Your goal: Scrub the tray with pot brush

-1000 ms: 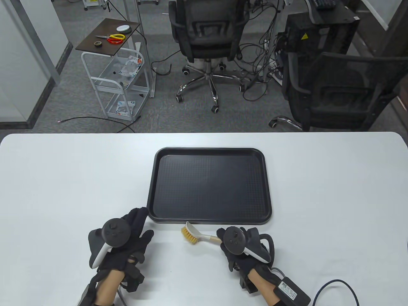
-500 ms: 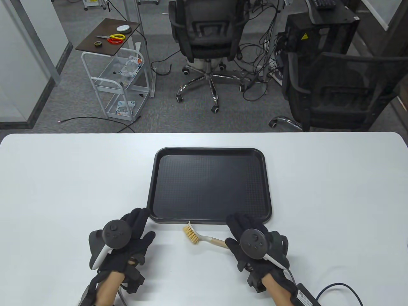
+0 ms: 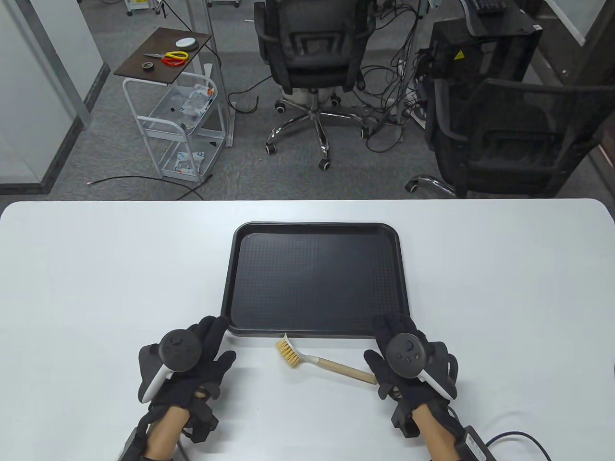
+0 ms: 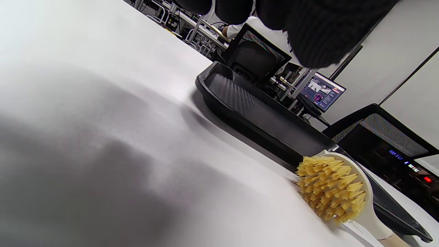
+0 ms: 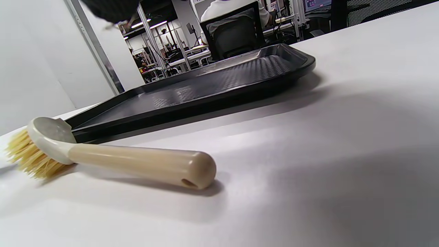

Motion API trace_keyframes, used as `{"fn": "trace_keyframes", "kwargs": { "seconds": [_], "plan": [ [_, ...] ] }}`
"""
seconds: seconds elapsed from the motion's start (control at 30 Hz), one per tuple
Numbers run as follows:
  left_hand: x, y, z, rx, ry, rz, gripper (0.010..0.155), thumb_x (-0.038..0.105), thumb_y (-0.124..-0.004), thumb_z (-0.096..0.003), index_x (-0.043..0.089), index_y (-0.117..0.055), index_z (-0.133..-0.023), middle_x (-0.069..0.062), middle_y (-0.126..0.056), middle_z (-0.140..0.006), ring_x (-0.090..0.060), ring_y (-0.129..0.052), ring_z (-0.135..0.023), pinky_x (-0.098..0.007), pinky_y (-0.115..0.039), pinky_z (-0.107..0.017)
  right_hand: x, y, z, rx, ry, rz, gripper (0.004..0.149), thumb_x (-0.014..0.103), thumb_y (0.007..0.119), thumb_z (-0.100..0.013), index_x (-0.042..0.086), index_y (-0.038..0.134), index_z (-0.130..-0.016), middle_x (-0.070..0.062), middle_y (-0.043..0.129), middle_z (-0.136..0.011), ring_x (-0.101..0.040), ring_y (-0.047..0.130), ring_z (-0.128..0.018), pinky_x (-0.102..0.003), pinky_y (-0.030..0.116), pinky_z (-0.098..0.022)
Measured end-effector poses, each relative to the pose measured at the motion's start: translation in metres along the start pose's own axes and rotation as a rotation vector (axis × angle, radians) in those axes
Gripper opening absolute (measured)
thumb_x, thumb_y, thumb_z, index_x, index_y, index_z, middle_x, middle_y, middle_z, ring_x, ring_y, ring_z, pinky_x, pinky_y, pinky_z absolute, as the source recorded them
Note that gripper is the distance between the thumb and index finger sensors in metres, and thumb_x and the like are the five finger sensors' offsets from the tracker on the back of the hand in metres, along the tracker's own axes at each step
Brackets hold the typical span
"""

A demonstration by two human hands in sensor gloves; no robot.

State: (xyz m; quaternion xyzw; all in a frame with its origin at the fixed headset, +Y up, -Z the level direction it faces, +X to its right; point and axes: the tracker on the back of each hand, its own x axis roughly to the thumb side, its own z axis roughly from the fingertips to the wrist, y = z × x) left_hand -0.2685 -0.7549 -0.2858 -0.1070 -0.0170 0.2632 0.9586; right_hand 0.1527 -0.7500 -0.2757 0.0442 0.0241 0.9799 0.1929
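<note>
The black tray point(image 3: 314, 278) lies flat in the middle of the white table. In front of its near edge lies the pot brush point(image 3: 331, 366), bristle head point(image 3: 288, 354) to the left, beige handle pointing right. No hand holds it. My left hand point(image 3: 211, 333) rests on the table, its straight fingers at the tray's near-left corner. My right hand point(image 3: 390, 331) lies just right of the handle's end, fingers stretched onto the tray's near-right rim. The right wrist view shows the brush handle point(image 5: 137, 163) free on the table before the tray point(image 5: 205, 89). The left wrist view shows the bristles point(image 4: 334, 192) beside the tray point(image 4: 240, 99).
The white table point(image 3: 96, 288) stretches wide on both sides of the tray. Beyond its far edge stand office chairs point(image 3: 312, 43), a small cart point(image 3: 178, 115) and floor cables. A cable point(image 3: 514, 439) trails from my right wrist at the near right.
My right hand has come off the brush handle and moved right and forward to the tray's near-right corner. The brush stays on the table, turned slightly. My left hand has barely shifted.
</note>
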Motion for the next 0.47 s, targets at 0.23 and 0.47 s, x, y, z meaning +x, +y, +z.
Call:
{"fn": "trace_keyframes", "kwargs": {
  "seconds": [0.23, 0.47],
  "plan": [
    [-0.0026, -0.0033, -0.0032, -0.052, 0.013, 0.006, 0.076, 0.055, -0.075, -0.0435, 0.041, -0.038, -0.109, 0.009, -0.029, -0.118, -0.026, -0.027, -0.113, -0.050, -0.023, -0.082, 0.0007, 0.0008, 0.0008, 0.010, -0.014, -0.009, 0.073, 0.048, 0.074, -0.048, 0.028, 0.041, -0.110, -0.009, 0.035, -0.117, -0.039, 0.033, -0.110, -0.061, 0.035, -0.077],
    [-0.0029, -0.0040, -0.0040, -0.063, 0.028, 0.009, 0.076, 0.054, -0.075, -0.0441, 0.041, -0.038, -0.109, 0.009, -0.029, -0.117, -0.026, -0.026, -0.113, -0.050, -0.022, -0.081, 0.0079, 0.0040, 0.0029, 0.041, -0.039, 0.003, 0.073, 0.049, 0.074, -0.049, 0.028, 0.041, -0.110, -0.009, 0.035, -0.117, -0.039, 0.033, -0.110, -0.061, 0.035, -0.077]
  ]
}}
